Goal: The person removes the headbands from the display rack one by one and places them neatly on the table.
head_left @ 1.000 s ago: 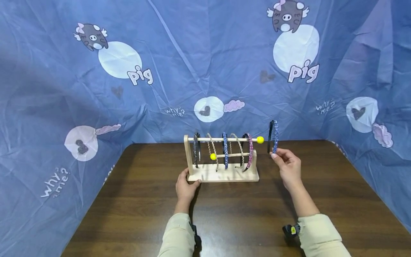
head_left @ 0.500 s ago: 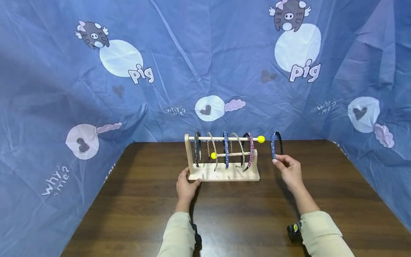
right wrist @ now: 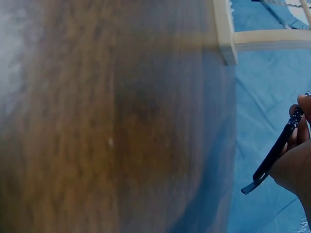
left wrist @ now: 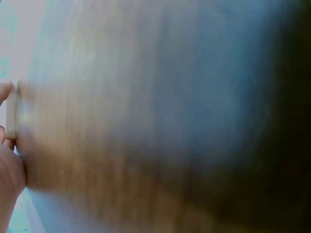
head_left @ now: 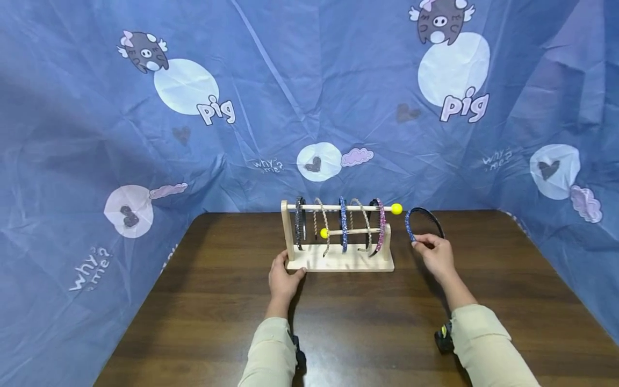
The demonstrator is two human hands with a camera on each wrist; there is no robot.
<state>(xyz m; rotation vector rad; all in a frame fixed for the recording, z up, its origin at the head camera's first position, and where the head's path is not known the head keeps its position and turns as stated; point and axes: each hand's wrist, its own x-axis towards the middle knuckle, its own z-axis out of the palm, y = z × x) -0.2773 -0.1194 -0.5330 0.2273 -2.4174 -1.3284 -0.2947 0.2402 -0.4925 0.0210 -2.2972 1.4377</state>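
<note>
My right hand (head_left: 437, 259) pinches one end of a blue glittery headband (head_left: 409, 223), held in the air right of the wooden rack; its dark inner band arcs to the right. In the right wrist view the headband (right wrist: 275, 150) sits between thumb and fingers. My left hand (head_left: 283, 279) grips the left end of the rack's base (head_left: 338, 263); the left wrist view shows the fingers at the base edge (left wrist: 12, 114). On the upper rod hang several headbands: a black one (head_left: 299, 226), a blue one (head_left: 344, 226), a pink one (head_left: 381, 228) and twisted pale ones (head_left: 325, 220).
Yellow balls cap the upper rod (head_left: 396, 209) and the lower rod (head_left: 324, 233). The rack stands near the back of the brown wooden table (head_left: 367, 322). A blue printed cloth (head_left: 271, 107) hangs behind and along both sides.
My right hand has turned the blue headband, so its blue side now faces left and its arc shows wider, and it is slightly lower. My left hand still grips the base.
</note>
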